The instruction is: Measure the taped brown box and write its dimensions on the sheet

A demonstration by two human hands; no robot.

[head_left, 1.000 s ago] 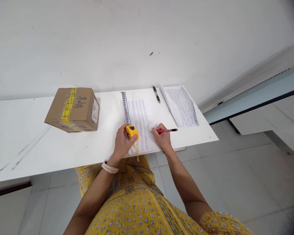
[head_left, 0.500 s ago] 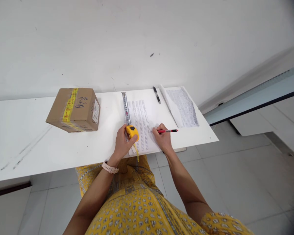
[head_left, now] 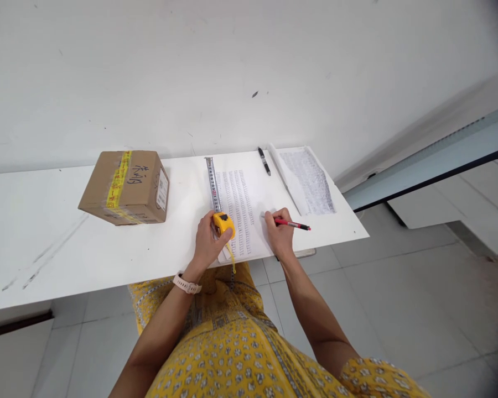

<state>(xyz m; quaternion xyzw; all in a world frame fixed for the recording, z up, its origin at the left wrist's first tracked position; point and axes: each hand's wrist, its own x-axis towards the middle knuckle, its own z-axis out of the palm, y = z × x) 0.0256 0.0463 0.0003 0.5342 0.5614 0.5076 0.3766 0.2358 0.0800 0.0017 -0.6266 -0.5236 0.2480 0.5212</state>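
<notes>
Both hands are apart near the close edge of the white tabletop (head_left: 108, 254), each closed on something of its own. The left hand (head_left: 207, 240) is clamped around a yellow tape measure (head_left: 224, 224), with its silver blade (head_left: 212, 185) drawn out toward twelve o'clock, leaning a touch toward eleven. That blade lies along the left side of a white sheet (head_left: 240, 193) filled with columns of small marks, and a thin yellow cord (head_left: 233, 261) trails from the case at six o'clock.

At three o'clock from the left hand, the right hand (head_left: 281, 235) grips a red pen (head_left: 286, 223), its writing end toward nine o'clock and its dark end just past three. Its tip is close to the right-hand column, though from this height I cannot be sure whether it touches the paper.

From the right hand, a black pen (head_left: 264, 161) lies between eleven and twelve o'clock, and densely written papers (head_left: 307, 179) at one. From the left hand, a cardboard box (head_left: 143, 188) with yellow tape and dark handwriting sits at ten; a pale pink watch (head_left: 186, 283) circles that wrist.
</notes>
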